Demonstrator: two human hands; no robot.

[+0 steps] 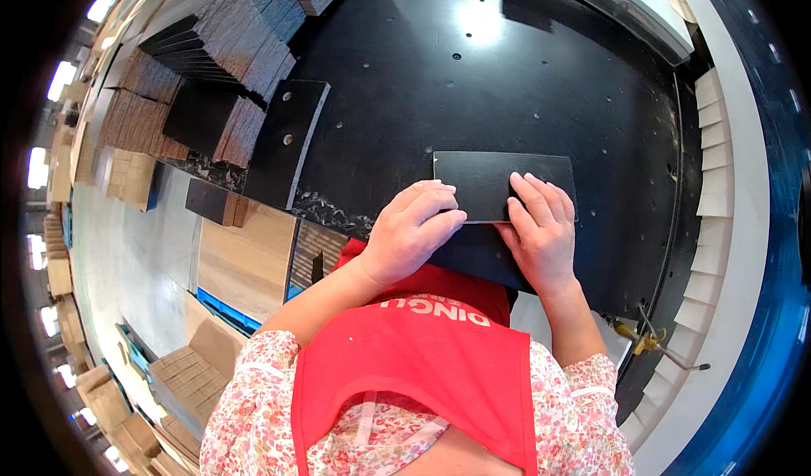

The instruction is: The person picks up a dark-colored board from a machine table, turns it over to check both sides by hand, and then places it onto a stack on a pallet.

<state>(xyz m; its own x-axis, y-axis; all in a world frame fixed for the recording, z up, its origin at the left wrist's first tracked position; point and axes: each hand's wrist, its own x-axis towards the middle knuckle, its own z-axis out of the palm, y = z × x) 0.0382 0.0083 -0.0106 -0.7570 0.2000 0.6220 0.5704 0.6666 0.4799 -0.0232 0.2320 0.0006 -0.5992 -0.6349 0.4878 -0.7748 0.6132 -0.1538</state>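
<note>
A small rectangular black board lies in front of me at the near part of a black worktable. My left hand grips its near left corner, with the fingers curled at the edge. At the right end, my right hand has its fingers laid over the top face and its thumb by the near edge, closed on the board. Farther left on the table rests a larger black panel with two round holes, apart from both hands.
Stacks of boards with brown cut edges crowd the table's far left. A wood-coloured panel sits lower at the left. White machine casing borders the far right. A yellow fitting with a metal lever stands near my right elbow.
</note>
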